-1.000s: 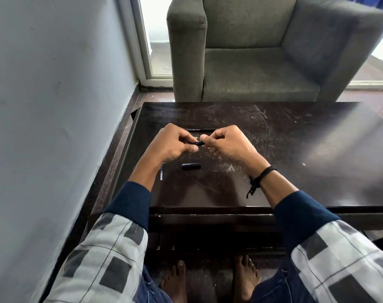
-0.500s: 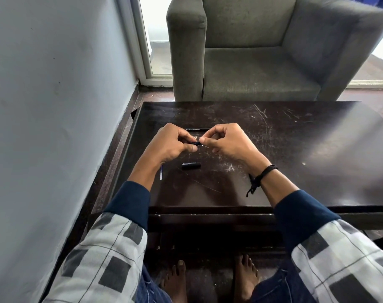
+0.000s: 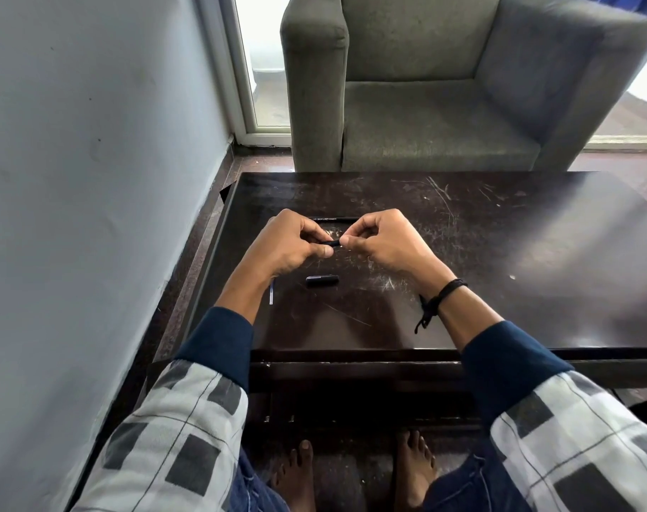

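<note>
Scratched worktop (image 3: 499, 253): left hand (image 3: 288, 245) and right hand (image 3: 381, 242) both pinch a dark piece (image 3: 333, 243); cap (image 3: 322, 280) at its 6 o'clock.

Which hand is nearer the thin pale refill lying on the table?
Left. The left hand sits just beyond the refill, wrist beside it; the right hand is farther off, past the black cap. Both pinch a small black piece.

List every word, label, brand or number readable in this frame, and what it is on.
The black pen barrel on the table: one line of pale print, too small to read.
The small black part held by left hand and right hand, black cap on the table: no print shows.
</note>
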Motion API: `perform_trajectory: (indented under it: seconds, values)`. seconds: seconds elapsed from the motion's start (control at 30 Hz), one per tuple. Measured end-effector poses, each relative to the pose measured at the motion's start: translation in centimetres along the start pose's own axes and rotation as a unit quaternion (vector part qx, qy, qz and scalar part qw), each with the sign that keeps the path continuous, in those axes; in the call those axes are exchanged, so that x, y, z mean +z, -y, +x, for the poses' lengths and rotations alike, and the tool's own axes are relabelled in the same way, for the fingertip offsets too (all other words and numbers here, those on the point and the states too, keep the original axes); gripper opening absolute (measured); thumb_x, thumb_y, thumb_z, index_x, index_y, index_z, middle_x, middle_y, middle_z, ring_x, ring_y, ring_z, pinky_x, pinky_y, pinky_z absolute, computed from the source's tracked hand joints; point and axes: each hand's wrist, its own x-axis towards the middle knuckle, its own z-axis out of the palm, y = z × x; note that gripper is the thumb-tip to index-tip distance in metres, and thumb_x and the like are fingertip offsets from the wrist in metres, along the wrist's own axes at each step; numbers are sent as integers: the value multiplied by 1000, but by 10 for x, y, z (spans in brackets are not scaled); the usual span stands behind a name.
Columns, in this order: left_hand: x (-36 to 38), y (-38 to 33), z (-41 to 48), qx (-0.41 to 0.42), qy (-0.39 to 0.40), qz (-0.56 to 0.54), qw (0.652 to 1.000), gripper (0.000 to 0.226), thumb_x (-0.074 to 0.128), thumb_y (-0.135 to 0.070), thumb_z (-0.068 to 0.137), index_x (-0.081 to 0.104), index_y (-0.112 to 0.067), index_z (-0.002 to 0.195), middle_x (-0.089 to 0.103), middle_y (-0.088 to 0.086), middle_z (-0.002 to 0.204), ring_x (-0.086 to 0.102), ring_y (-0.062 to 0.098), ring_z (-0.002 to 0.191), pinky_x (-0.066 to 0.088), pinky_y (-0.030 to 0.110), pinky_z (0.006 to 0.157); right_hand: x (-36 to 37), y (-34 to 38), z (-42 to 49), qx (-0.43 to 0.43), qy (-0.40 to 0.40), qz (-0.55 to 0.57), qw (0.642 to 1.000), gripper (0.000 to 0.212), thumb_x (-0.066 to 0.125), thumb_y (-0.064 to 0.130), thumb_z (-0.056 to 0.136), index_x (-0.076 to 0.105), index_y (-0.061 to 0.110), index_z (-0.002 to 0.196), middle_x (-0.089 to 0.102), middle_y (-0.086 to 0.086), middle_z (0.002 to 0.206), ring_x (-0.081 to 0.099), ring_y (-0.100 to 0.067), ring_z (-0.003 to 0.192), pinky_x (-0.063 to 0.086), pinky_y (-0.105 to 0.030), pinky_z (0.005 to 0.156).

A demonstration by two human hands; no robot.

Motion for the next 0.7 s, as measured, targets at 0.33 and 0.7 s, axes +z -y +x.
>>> perform_trajectory:
  seconds: [0.33,0.7]
  values:
    - [0,3,1,9,-6,6,1000,21,85,-17,77,80,-18,97,76,-4,83,69,7,79,50,20,76,0,1,0,-3,-4,-1,1000,10,79,24,86,75,17,80,68,2,66,60,-12,61,51,-35,64]
    - [4,-1,1,18,-18,48,999,18,83,-21,79,80,-22,96,72,-11,76,64,0,71,42,15,67,0,1,1,35,-17,-47,998,23,73,39,89,72,20,76,67,-1,61,49,-3,43,39,-25,51]
